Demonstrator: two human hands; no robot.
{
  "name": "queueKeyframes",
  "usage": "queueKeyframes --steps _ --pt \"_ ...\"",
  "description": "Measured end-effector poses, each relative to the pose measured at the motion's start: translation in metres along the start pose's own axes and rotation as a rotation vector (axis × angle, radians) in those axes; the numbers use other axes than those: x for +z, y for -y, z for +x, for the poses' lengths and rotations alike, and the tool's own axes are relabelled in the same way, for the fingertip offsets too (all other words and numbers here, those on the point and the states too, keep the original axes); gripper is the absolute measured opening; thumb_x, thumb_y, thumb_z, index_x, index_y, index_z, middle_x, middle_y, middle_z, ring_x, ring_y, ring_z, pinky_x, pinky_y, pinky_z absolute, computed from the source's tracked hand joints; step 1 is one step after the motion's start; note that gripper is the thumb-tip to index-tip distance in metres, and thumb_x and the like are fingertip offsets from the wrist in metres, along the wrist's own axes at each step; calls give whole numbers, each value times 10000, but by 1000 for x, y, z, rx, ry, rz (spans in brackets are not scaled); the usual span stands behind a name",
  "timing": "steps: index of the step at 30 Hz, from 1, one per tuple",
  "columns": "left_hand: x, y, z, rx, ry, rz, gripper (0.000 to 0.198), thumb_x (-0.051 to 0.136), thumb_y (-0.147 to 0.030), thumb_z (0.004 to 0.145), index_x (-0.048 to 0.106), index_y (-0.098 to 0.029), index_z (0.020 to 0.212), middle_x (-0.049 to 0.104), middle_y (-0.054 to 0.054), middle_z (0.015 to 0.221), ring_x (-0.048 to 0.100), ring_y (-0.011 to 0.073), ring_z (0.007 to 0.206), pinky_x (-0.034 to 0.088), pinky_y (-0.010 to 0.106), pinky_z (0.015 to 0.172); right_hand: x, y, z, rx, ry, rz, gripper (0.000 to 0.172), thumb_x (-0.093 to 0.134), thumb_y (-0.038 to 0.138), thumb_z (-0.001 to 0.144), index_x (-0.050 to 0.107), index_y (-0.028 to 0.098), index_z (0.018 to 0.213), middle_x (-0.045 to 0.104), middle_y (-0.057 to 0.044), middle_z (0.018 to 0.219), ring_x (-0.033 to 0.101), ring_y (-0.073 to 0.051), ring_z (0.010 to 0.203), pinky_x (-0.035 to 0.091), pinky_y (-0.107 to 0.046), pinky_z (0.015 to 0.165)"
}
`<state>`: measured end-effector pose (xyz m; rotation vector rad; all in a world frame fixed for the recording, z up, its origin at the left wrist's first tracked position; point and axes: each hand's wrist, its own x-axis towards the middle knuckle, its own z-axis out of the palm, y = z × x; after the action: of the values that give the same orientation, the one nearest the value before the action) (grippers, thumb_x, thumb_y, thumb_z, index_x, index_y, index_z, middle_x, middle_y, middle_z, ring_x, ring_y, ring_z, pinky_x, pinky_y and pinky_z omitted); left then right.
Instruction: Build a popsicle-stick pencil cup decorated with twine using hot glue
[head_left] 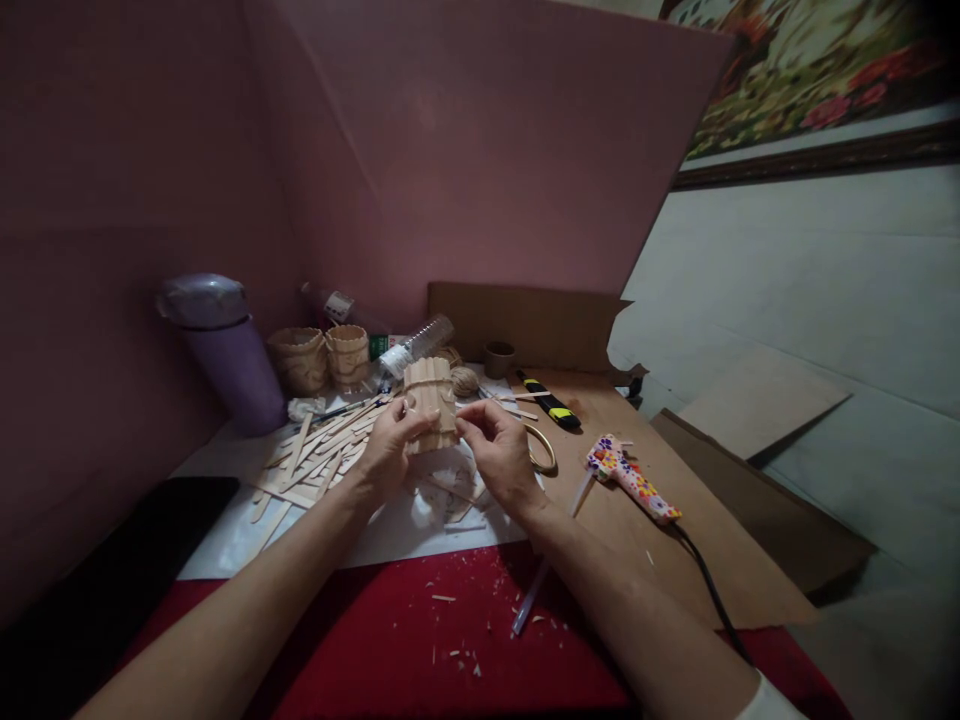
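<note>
Above the white paper, my left hand (387, 448) grips a small cup made of wooden craft sticks (430, 392) by its left side, thumb across the front. A twine band runs round the cup near its top. My right hand (502, 452) is closed in a pinch at the cup's lower right edge; whatever lies between those fingertips is too small to make out. Loose craft sticks (330, 450) are heaped to the left of my left hand. Right of my right hand lies a roll of tape (543, 450), partly hidden by it.
A purple tumbler (232, 370) and two finished-looking stick cups (347, 358) stand at the back left. Near them lie a plastic bottle (416, 345) and a twine ball (465, 381). On the cardboard are a utility knife (550, 400) and a corded, flower-patterned glue gun (630, 478).
</note>
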<state>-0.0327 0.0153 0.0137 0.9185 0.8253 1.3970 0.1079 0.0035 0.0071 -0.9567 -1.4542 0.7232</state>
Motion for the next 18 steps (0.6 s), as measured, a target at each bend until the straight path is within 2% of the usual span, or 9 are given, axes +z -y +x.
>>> queueKeyframes --steps 4,12,18 --pt "1 -1 -3 -17 45 9 488 834 -295 578 637 -150 1001 727 61 883 682 191 731 547 307 673 -1 0 1 19 7 21 106 617 299 817 650 199 813 638 4 698 580 -151 641 438 -269 630" --pt "1 1 -3 -22 41 34 541 834 -283 540 615 -148 1016 716 43 864 668 172 684 537 299 667 -4 0 2 18 23 -139 133 629 296 823 619 207 724 637 5 657 576 -152 631 449 -264 611" --pt "4 -1 -5 -44 35 40 548 838 -275 518 610 -148 1000 705 33 824 661 168 638 542 307 655 -4 -1 6 133 50 25 169 682 332 755 598 203 686 612 16 604 565 -141 564 452 -257 550"
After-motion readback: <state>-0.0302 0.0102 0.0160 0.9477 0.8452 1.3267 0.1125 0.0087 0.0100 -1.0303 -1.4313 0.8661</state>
